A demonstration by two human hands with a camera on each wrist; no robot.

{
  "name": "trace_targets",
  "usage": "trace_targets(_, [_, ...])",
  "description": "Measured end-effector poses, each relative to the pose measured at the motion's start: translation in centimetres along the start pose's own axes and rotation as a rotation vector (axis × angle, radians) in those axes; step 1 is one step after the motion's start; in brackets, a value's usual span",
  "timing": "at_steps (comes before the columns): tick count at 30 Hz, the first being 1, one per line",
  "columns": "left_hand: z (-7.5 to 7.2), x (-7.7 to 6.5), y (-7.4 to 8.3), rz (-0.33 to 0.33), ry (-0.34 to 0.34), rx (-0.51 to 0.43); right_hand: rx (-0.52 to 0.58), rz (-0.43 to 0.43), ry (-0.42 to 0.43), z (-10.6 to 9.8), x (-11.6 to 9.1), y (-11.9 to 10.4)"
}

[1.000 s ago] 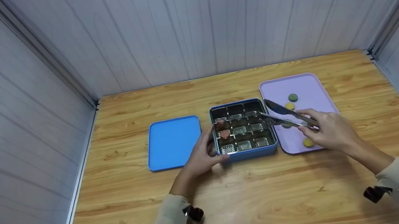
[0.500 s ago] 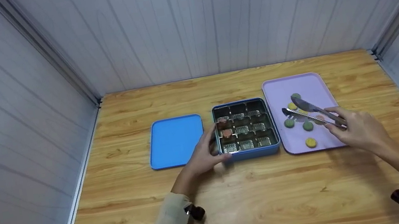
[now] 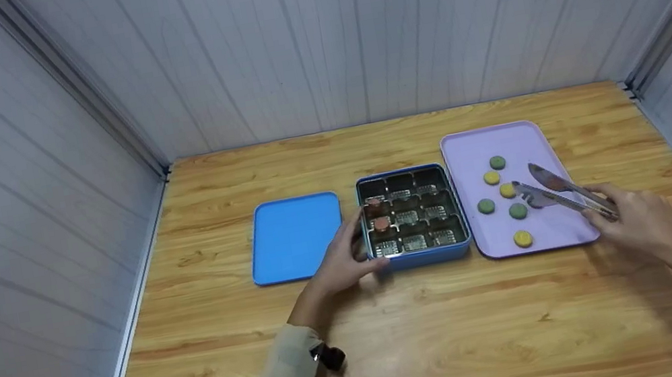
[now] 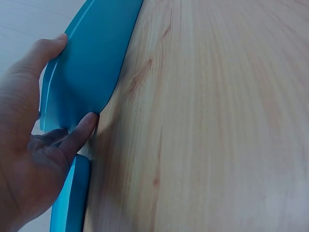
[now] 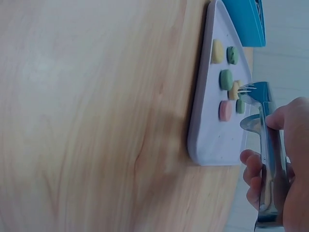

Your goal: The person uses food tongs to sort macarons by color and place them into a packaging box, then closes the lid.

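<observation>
My left hand [image 3: 341, 262] rests against the front left corner of a blue box [image 3: 426, 257], thumb on the front side and fairly straight fingers along the left side. The box has a dark plastic insert with several compartments. Reddish macarons [image 3: 381, 224] sit in the left column's back and middle compartments. My right hand [image 3: 642, 222] holds metal tongs [image 3: 599, 209], spread apart over a lilac tray [image 3: 562, 236]. One tip is forked and the other spoon-like in the right wrist view. Green macarons [image 3: 518, 211], yellow macarons [image 3: 523, 239] and a pink macaron [image 5: 225, 110] lie below on the tray.
A flat blue square lid [image 3: 297, 239] lies left of the box, close to my left forearm. The tray stands right beside the box. All of it is on a wooden table [image 3: 442, 334] with pale panel walls [image 3: 311, 42] behind and at the sides.
My right hand has moved right with the tongs, from the box's right edge to the tray's right part. The left hand stays at the box corner.
</observation>
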State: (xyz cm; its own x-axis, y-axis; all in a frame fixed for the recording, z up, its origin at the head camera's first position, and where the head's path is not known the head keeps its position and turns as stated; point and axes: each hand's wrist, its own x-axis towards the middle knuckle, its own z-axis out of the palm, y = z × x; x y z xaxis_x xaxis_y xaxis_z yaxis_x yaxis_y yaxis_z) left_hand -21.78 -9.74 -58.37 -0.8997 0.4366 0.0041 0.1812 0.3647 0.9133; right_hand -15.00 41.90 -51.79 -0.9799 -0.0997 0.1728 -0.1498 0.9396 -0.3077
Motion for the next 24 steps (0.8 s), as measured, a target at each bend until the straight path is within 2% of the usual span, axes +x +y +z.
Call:
trace_targets(6, [0.12, -0.1, -0.14, -0.026, 0.006, 0.008, 0.008, 0.002, 0.004, 0.44, -0.27, 0.91])
trace_targets(15, [0.13, 0.06, -0.01, -0.018, 0.008, 0.02, 0.026, 0.044, -0.038, 0.64, -0.52, 1.2])
trace_targets(24, [0.03, -0.07, -0.12, -0.017, 0.014, 0.002, 0.022, 0.016, -0.027, 0.73, -0.35, 1.08])
